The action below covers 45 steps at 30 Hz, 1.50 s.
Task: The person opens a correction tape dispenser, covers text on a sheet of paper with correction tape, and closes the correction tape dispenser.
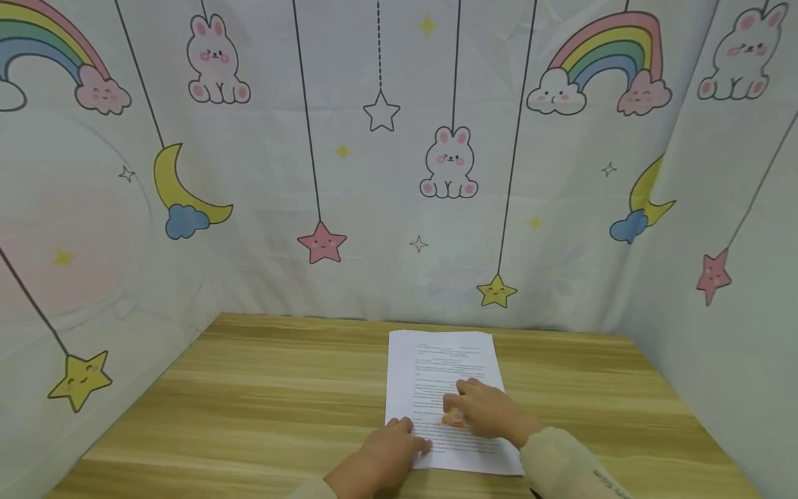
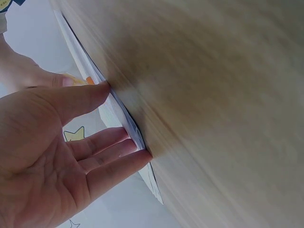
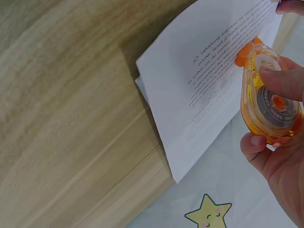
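An orange, see-through correction tape (image 3: 270,102) is gripped in my right hand (image 1: 492,410), thumb across its side. Its orange tip end meets the top sheet of a stack of printed paper (image 1: 445,364); whether the tip touches cannot be told. On the lower left edge of that stack rests my left hand (image 1: 389,454). In the left wrist view, the left hand's thumb and fingers (image 2: 118,175) are extended and spread at the paper's edge.
A wood-grain table (image 1: 280,388) lies under the stack. Behind and at both sides hangs a white curtain (image 1: 374,187) printed with rabbits, stars, moons and rainbows. Slightly uneven sheet corners show in the right wrist view.
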Available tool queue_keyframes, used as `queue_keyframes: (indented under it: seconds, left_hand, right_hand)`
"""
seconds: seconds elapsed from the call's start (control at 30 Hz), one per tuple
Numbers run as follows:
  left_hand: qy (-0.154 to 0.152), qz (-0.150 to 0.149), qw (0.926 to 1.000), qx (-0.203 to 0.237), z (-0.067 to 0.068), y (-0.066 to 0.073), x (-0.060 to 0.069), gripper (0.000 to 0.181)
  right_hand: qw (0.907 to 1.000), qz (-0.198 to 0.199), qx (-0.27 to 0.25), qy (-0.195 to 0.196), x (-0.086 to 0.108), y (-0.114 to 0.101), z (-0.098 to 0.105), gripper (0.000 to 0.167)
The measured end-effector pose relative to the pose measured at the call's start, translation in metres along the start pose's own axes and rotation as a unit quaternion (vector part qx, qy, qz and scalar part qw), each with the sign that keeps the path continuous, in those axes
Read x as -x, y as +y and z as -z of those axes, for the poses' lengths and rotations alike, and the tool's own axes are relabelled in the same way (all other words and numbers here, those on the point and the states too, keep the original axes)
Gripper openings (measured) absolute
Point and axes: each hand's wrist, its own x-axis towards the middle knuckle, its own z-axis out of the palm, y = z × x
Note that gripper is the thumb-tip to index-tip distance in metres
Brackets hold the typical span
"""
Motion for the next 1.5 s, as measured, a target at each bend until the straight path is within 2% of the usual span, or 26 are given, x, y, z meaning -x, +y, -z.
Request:
queue_keyframes:
  seconds: [0.13,0.37,0.5,0.6,0.8,0.97,1.5]
  left_hand:
    - [0.003,-0.003,1.0000,-0.002,0.000,0.001,0.000,0.034]
    - [0.005,-0.009,0.9999,-0.008,0.000,0.001,-0.001,0.035]
    - [0.000,-0.006,0.9999,-0.008,0.001,0.000,-0.001,0.035]
    - [-0.003,-0.004,1.0000,-0.004,0.001,0.000,-0.001,0.035]
    - [0.005,-0.003,1.0000,-0.002,0.001,0.001,0.001,0.034]
    - [0.015,-0.002,0.9999,0.002,0.001,0.001,0.002,0.034]
    - [0.021,-0.009,0.9997,0.002,0.000,0.000,0.001,0.033]
  right_hand:
    - [1.0000,-0.002,0.000,0.000,0.003,0.003,0.001,0.026]
    - [0.9996,0.012,-0.002,0.026,0.009,0.006,0.002,0.022]
    - [0.9974,-0.011,-0.063,0.034,0.012,0.012,-0.004,0.027]
    - [0.9905,-0.048,-0.120,0.045,0.017,0.019,-0.009,0.032]
    - [0.9828,-0.084,-0.156,0.051,0.027,0.033,-0.009,0.032]
    - [0.9841,-0.082,-0.152,0.042,0.031,0.037,-0.009,0.031]
    - [0.9936,-0.047,-0.081,0.064,0.036,0.033,-0.008,0.028]
